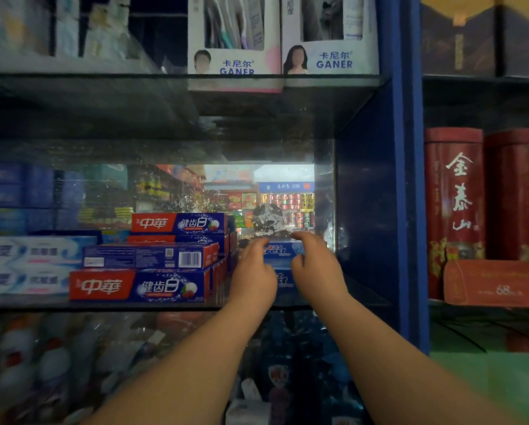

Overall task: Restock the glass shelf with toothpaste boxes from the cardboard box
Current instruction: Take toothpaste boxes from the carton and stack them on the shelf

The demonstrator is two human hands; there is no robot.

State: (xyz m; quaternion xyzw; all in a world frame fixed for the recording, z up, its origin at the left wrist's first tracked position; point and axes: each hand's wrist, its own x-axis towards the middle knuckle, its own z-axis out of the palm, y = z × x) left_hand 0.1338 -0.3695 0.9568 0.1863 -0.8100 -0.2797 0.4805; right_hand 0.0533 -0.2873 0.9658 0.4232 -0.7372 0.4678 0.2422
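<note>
Now, Crest box [283,251] beside the red-and-blue stack [140,285]
Left hand [254,271] and right hand [315,268] curl round it; uneven release could tip it.

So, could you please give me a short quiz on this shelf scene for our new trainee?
1. True or false: both the left hand and the right hand are on the top Crest box.
2. The red-and-blue toothpaste boxes lie: A) left of the hands B) right of them C) on the shelf above.
3. Which brand name is printed on the toothbrush boxes overhead?
Key: 1 true; 2 A; 3 GANER.
</note>
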